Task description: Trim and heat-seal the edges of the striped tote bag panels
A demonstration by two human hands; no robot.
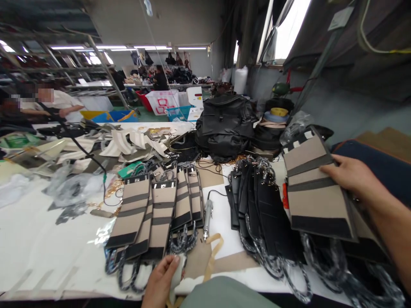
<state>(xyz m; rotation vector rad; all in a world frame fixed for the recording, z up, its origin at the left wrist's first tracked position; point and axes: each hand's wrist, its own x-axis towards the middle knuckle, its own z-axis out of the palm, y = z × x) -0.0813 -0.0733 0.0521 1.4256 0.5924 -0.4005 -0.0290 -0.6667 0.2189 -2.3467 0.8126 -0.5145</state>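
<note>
We see our left hand (159, 280) at the bottom centre of the frame, fingers curled around a small pale piece (177, 273) at the near edge of the white surface (38, 244); it is clamped on that piece, just below the nearest of the fanned tan panels (150, 214). Those tan panels with dark stripes lie overlapping in the lower middle of the frame, their wrapped chain straps (128, 273) trailing towards us

Our right hand (349, 174) sits at the right of the frame, palm down with fingers spread, pressing on the edge of a larger tan striped panel (316, 194) that is tilted up on top of a pile. We cannot tell whether the fingers close under it or only rest on it. Just left of that panel lies a row of black panels (257, 201) with chains, overlapping one another

Between the two groups a slim metal tool (207, 218) with a cord lies on the surface, and a tan strap (213, 252) loops below it. A black backpack (224, 124) stands at the upper centre, beyond the panels. In the upper left of the frame another person (56, 102) works at a far part of the surface, among loose pale cut pieces (128, 143)
</note>
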